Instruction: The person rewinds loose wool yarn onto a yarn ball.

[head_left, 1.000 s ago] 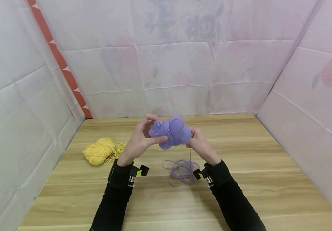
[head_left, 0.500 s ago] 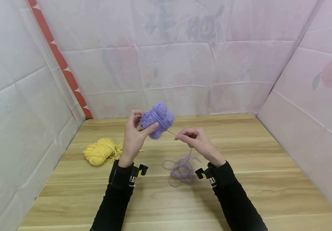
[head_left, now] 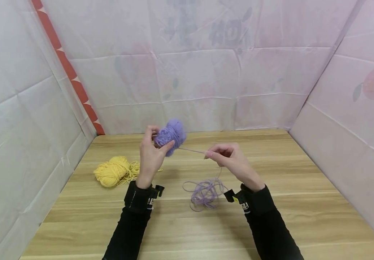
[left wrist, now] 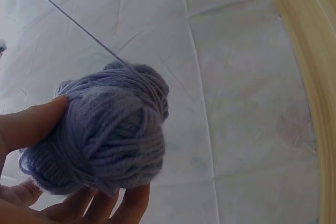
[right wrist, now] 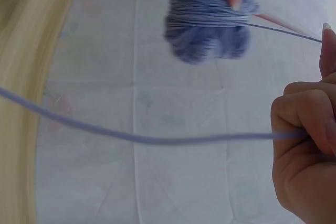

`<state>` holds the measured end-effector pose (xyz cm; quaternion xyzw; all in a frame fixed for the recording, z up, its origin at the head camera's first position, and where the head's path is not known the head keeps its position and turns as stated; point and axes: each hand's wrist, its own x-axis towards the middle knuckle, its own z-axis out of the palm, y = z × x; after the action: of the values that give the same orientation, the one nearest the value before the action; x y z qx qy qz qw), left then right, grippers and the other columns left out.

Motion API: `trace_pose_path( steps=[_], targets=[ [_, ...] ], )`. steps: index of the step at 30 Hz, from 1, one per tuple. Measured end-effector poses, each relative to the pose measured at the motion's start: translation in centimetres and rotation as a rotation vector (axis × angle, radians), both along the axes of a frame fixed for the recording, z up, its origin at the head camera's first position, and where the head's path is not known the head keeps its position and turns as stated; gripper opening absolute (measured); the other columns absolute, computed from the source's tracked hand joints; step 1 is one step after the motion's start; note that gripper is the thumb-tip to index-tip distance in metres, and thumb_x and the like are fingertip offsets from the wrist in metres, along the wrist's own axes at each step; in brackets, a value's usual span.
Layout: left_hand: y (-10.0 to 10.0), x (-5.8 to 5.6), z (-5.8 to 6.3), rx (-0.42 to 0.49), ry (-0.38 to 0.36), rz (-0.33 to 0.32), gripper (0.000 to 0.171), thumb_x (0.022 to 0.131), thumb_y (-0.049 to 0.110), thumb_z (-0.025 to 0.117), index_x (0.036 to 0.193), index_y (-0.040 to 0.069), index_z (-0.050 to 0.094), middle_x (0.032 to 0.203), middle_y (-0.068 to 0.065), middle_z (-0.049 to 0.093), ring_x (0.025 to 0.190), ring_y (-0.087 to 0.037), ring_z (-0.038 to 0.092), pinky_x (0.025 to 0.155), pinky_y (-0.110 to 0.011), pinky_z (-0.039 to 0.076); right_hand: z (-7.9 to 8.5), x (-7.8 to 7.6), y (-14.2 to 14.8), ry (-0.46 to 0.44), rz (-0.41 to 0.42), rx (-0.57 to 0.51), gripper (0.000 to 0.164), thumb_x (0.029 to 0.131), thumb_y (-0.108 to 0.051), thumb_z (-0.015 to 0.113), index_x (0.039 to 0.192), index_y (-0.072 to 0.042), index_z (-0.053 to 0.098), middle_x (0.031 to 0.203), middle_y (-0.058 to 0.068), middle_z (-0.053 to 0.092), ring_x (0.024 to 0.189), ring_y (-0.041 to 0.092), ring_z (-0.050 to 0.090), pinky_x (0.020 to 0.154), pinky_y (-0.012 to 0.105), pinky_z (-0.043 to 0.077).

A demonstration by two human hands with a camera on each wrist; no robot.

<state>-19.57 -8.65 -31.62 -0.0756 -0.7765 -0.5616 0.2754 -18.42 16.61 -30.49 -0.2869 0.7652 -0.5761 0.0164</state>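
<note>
My left hand (head_left: pixel 151 155) holds a ball of purple yarn (head_left: pixel 171 136) above the table, thumb on the near side and fingers round the far side. In the left wrist view the yarn ball (left wrist: pixel 113 129) rests between thumb and fingers. A taut purple strand (head_left: pixel 191 150) runs from the ball to my right hand (head_left: pixel 234 162), which pinches it. From the curled fingers of that right hand (right wrist: pixel 304 145), a slack strand (right wrist: pixel 157 140) hangs away in the right wrist view. Below lies a loose heap of purple yarn (head_left: pixel 205 193) on the table.
A ball of yellow yarn (head_left: pixel 112 171) with loose strands lies on the wooden table (head_left: pixel 174 231), left of my left wrist. Pale printed sheeting (head_left: pixel 193 76) walls off the back and both sides. Black sleeves with small wrist cameras cover both forearms.
The purple ball has moved left and turned in my left hand. My right hand has drawn away from it to the right, and a taut strand now stretches between them.
</note>
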Motion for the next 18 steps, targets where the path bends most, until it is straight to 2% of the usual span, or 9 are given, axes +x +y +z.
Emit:
trace_pose_path(
  steps=[5,10,12,14,18],
  targets=[
    [0.4,-0.2,-0.3,-0.159,0.034,0.017,0.048,0.072,0.0,0.081,0.11,0.002,0.053,0.109,-0.02,0.063,0.099,-0.034,0.064,0.083,-0.045,0.056,0.6,0.7,0.5,0.032,-0.029,-0.014,0.016,0.096,-0.021,0.06,0.099,-0.009,0.07,0.067,-0.004,0.042,0.059,0.014,0.034,0.055,0.028,0.03],
    [1.0,0.0,-0.4,-0.382,0.05,-0.05,0.046,0.069,0.0,0.082,0.107,0.002,0.056,0.108,-0.018,0.064,0.103,-0.034,0.061,0.093,-0.047,0.052,1.0,0.9,0.8,0.091,-0.027,-0.089,0.012,0.095,-0.013,0.06,0.097,-0.005,0.069,0.067,-0.004,0.04,0.06,0.014,0.033,0.055,0.028,0.028],
    [1.2,0.1,-0.4,-0.478,0.036,-0.105,0.045,0.069,0.001,0.082,0.106,0.004,0.057,0.108,-0.015,0.065,0.103,-0.033,0.06,0.094,-0.047,0.051,1.0,0.8,1.0,0.11,-0.028,-0.121,0.011,0.095,-0.01,0.059,0.096,-0.004,0.069,0.066,-0.004,0.037,0.06,0.014,0.033,0.056,0.028,0.028],
    [1.3,0.2,-0.5,-0.567,0.02,-0.19,0.045,0.069,0.001,0.082,0.107,0.006,0.058,0.108,-0.013,0.065,0.104,-0.031,0.06,0.094,-0.045,0.052,1.1,0.8,1.1,0.121,-0.044,-0.142,0.012,0.095,-0.01,0.059,0.097,-0.002,0.068,0.066,-0.004,0.039,0.061,0.014,0.034,0.057,0.028,0.029],
    [1.6,0.4,-0.6,-0.679,0.001,-0.42,0.046,0.071,0.001,0.08,0.11,0.006,0.057,0.111,-0.011,0.066,0.106,-0.027,0.062,0.094,-0.039,0.053,1.1,0.7,1.3,0.122,-0.103,-0.148,0.013,0.095,-0.013,0.061,0.098,-0.002,0.069,0.067,-0.004,0.044,0.062,0.013,0.038,0.058,0.027,0.033]
  ],
)
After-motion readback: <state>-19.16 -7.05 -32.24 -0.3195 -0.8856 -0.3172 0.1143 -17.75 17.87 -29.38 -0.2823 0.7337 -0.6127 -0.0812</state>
